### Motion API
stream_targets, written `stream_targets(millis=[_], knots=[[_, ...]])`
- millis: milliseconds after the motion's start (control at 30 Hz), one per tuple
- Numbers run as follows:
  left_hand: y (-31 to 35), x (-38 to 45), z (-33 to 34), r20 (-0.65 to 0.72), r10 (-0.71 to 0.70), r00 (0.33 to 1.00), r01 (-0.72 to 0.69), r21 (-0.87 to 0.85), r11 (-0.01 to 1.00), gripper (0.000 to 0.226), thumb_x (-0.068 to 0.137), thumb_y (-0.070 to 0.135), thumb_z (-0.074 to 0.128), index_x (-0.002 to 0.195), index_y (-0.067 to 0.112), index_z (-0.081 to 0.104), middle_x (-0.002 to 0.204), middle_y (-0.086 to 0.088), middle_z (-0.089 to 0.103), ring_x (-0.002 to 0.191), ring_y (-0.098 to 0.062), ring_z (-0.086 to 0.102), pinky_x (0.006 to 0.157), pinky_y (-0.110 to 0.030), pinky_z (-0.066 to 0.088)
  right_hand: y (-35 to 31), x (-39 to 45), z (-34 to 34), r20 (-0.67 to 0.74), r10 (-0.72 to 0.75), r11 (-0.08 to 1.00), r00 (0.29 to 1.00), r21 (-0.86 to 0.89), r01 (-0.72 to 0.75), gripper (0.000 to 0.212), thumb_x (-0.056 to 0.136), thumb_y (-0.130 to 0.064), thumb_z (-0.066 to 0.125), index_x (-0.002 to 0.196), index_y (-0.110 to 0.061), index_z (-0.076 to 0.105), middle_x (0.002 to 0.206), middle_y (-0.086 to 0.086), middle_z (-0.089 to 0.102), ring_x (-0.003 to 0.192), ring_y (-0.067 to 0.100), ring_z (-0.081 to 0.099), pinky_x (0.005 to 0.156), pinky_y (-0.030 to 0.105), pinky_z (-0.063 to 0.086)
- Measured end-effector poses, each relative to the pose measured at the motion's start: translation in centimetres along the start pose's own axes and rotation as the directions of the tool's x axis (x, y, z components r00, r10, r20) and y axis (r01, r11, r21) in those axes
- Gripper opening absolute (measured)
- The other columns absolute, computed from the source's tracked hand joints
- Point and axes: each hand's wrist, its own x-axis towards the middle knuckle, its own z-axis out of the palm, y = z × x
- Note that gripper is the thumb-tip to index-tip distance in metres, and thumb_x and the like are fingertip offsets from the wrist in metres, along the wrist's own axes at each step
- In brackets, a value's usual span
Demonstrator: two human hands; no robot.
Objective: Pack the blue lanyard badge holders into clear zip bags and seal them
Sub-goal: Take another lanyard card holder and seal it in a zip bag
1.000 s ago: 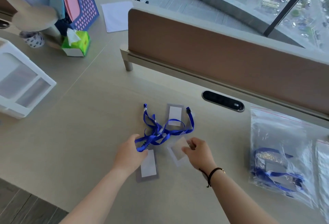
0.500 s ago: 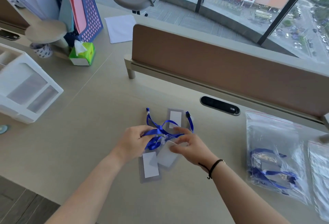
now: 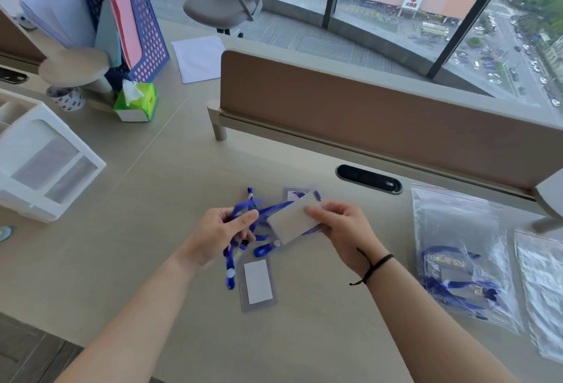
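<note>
A tangle of blue lanyards [image 3: 243, 230] lies at the desk's middle. My left hand [image 3: 225, 227] pinches a lanyard strap and holds it above the desk. My right hand [image 3: 341, 227] grips a clear badge holder [image 3: 292, 219] with a white card, lifted and tilted. Another badge holder [image 3: 257, 282] lies flat below the hands. A third one [image 3: 294, 194] peeks out behind the lifted one. At the right lies a clear zip bag [image 3: 457, 248] with blue lanyard badge holders inside it. A second zip bag [image 3: 545, 288] lies at the far right edge.
A brown desk divider [image 3: 365, 117] runs behind the work spot, with a black cable grommet [image 3: 368, 178] in front of it. A white drawer organiser [image 3: 39, 157] stands at the left. Beyond it are a green tissue pack [image 3: 137, 102] and a blue file rack [image 3: 143, 29].
Both hands have lifted off the desk. The right hand has raised one badge holder and the left has pulled up a lanyard strap. The camera has tilted upward.
</note>
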Motion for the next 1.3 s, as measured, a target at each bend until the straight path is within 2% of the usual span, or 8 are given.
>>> stream_targets(millis=[300, 533, 633, 700, 833, 933, 1100, 1300], knots=[[-0.6, -0.4, 0.6, -0.082, -0.203, 0.976, 0.151, -0.421, 0.895, 0.047, 0.104, 0.039, 0.046, 0.063, 0.018, 0.037, 0.050, 0.003, 0.024, 0.041, -0.016, 0.026, 0.055, -0.032, 0.033, -0.6, -0.1, -4.7, -0.342, 0.003, 0.992, 0.940, 0.121, 0.041, 0.017, 0.087, -0.005, 0.069, 0.072, -0.012, 0.065, 0.077, 0.007, 0.071, 0.066, 0.020, 0.059, 0.069, 0.032, 0.050], [-0.7, -0.8, 3.4, 0.039, -0.267, 0.963, 0.195, -0.782, 0.592, 0.036, 0.104, 0.039, 0.045, 0.078, 0.018, 0.060, 0.088, -0.005, 0.064, 0.079, -0.022, 0.061, 0.071, -0.035, 0.050, 0.3, -0.7, -2.2, -0.186, -0.043, 0.985, 0.982, -0.172, 0.010, 0.005, 0.089, -0.010, 0.069, 0.085, -0.010, 0.071, 0.075, 0.003, 0.069, 0.057, 0.013, 0.054, 0.059, 0.027, 0.045], [0.4, -0.9, 4.3, 0.008, -0.211, 0.977, 0.139, -0.777, 0.614, 0.038, 0.104, 0.042, 0.044, 0.098, 0.016, 0.071, 0.115, -0.002, 0.069, 0.100, -0.015, 0.070, 0.069, -0.033, 0.059, 0.4, -1.1, -1.5, -0.028, 0.050, 0.877, 0.998, -0.477, -0.057, 0.014, 0.085, -0.020, 0.072, 0.086, -0.006, 0.070, 0.071, 0.000, 0.064, 0.059, 0.012, 0.054, 0.060, 0.027, 0.046], [1.2, -0.9, 4.5, 0.015, -0.178, 0.984, 0.123, -0.781, 0.613, 0.048, 0.104, 0.045, 0.042, 0.080, 0.022, 0.077, 0.124, -0.002, 0.064, 0.116, -0.017, 0.064, 0.077, -0.038, 0.056, 0.4, -1.3, -1.4, 0.070, 0.139, 0.785, 0.988, -0.615, -0.067, 0.028, 0.078, -0.030, 0.074, 0.085, -0.004, 0.067, 0.070, 0.002, 0.059, 0.063, 0.014, 0.052, 0.062, 0.030, 0.045], [2.1, -0.4, 4.3, 0.003, -0.140, 0.990, 0.077, -0.845, 0.529, 0.057, 0.101, 0.049, 0.044, 0.060, 0.021, 0.071, 0.120, -0.002, 0.072, 0.121, -0.023, 0.062, 0.091, -0.043, 0.048, 0.0, -1.7, -1.3, 0.172, 0.268, 0.714, 0.948, -0.696, -0.075, 0.026, 0.074, -0.031, 0.076, 0.086, -0.007, 0.072, 0.074, 0.000, 0.064, 0.066, 0.012, 0.056, 0.066, 0.029, 0.047], [1.9, 0.3, 3.9, -0.044, -0.121, 0.992, 0.011, -0.908, 0.419, 0.044, 0.098, 0.049, 0.051, 0.066, 0.020, 0.055, 0.072, 0.003, 0.063, 0.085, -0.021, 0.072, 0.095, -0.047, 0.050, -0.2, -2.1, -1.5, 0.222, 0.326, 0.694, 0.919, -0.717, -0.073, 0.033, 0.074, -0.032, 0.075, 0.091, -0.004, 0.071, 0.077, 0.002, 0.064, 0.069, 0.014, 0.054, 0.068, 0.030, 0.046], [1.1, 0.7, 4.8, -0.011, -0.196, 0.981, 0.132, -0.701, 0.701, 0.028, 0.100, 0.041, 0.051, 0.091, 0.020, 0.066, 0.067, 0.002, 0.037, 0.042, -0.010, 0.035, 0.045, -0.020, 0.039, -1.3, -2.4, -1.7, 0.364, 0.256, 0.902, 0.896, -0.423, -0.085, 0.014, 0.077, -0.024, 0.078, 0.085, -0.013, 0.073, 0.088, 0.008, 0.067, 0.076, 0.023, 0.055, 0.065, 0.026, 0.047], [0.4, -0.2, 6.1, 0.449, -0.261, 0.855, 0.446, -0.376, 0.812, 0.087, 0.088, 0.081, 0.027, 0.115, 0.012, 0.072, 0.084, -0.014, 0.068, 0.061, -0.024, 0.050, 0.050, -0.029, 0.031, -2.2, -2.0, -0.9, 0.341, 0.119, 0.988, 0.932, -0.132, -0.077, 0.006, 0.083, -0.015, 0.073, 0.081, -0.012, 0.068, 0.077, 0.005, 0.068, 0.058, 0.014, 0.054, 0.056, 0.023, 0.043]])
